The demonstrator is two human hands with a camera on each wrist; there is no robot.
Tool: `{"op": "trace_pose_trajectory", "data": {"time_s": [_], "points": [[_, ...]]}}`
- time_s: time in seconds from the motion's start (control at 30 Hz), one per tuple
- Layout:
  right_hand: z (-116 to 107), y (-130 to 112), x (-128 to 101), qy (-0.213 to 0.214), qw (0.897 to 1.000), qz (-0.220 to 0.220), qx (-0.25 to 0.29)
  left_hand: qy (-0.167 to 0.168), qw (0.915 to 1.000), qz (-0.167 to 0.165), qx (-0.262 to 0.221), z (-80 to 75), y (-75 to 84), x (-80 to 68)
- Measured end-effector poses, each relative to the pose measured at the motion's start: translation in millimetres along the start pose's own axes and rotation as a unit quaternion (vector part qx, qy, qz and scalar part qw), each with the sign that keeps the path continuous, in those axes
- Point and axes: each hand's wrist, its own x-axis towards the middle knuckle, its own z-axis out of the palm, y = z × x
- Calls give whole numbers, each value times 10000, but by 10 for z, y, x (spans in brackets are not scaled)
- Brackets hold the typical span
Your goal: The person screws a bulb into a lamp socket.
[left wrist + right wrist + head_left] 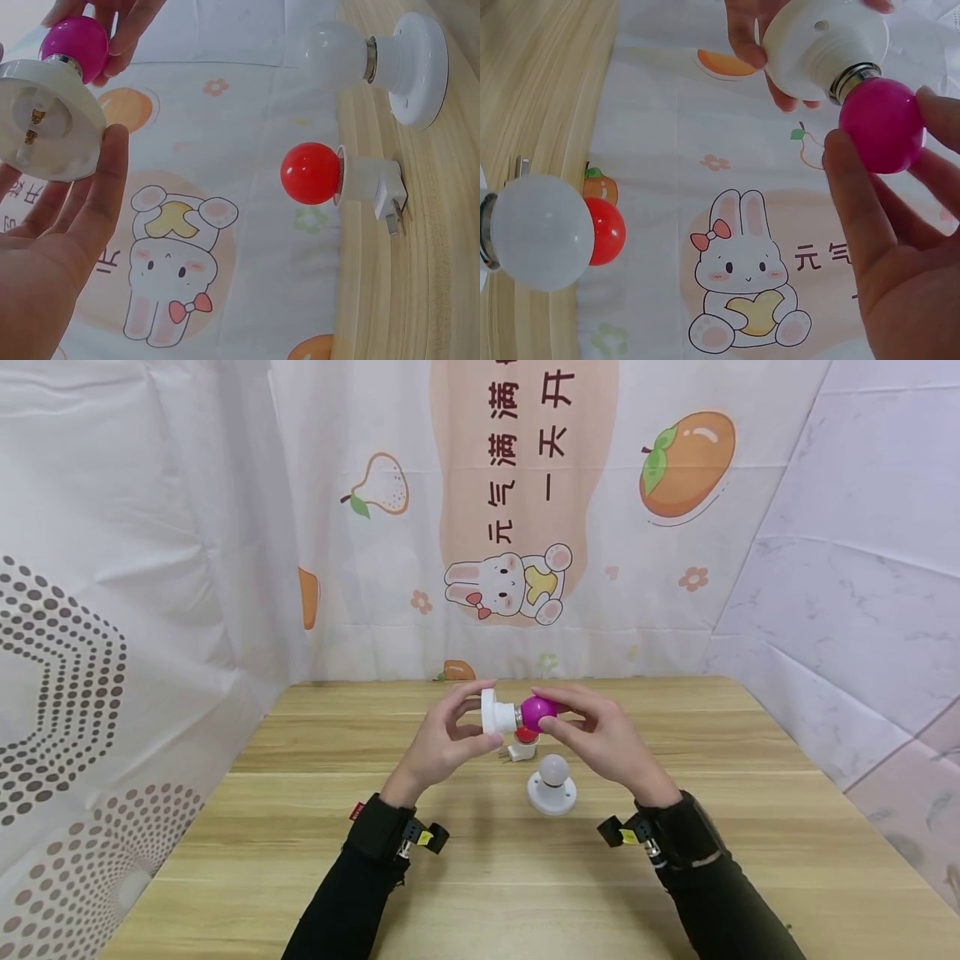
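1. The left hand [442, 743] clasps the white socket [495, 712] by its rim, held in the air above the table [300, 827]; keep it steady.
2. Right of the socket, the magenta bulb [538, 712] sits in its thread; the right hand [603, 739] pinches it with fingertips. Turn gently, axis straight.
3. Below, the white bulb [553, 768] and red bulb [527, 737] stand clear.

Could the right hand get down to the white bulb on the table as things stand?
Probably yes, once free: the white bulb stands uncovered just below the right hand, nothing between. But that hand now grips the magenta bulb.

White bulb [554, 768]; red bulb [309, 173]; wooden table [300, 827]
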Motion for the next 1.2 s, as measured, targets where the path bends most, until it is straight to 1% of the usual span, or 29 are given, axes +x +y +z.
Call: {"op": "trace_pose_trajectory", "data": {"time_s": [0.13,0.3,0.4,0.5,0.73,0.97,1.2], "points": [[2,3,1,14,9994,343,24,-7,10000,24,-22,12,-6,-4],[17,8,9,-41,9974,593,404,-2,10000,51,26,14,-23,-9],[25,11,14,-42,9961,697,541,-14,10000,49,58,17,-26,-8],[34,6,19,16,9947,859,563,-28,10000,48,81,24,-21,-7],[71,24,37,206,9884,1401,549,-92,9999,40,121,38,-5,-2],[78,54,41,248,9862,1532,578,-121,9998,17,175,44,-2,3],[88,42,46,261,9863,1516,599,-67,9999,-25,148,41,7,-2]]}}
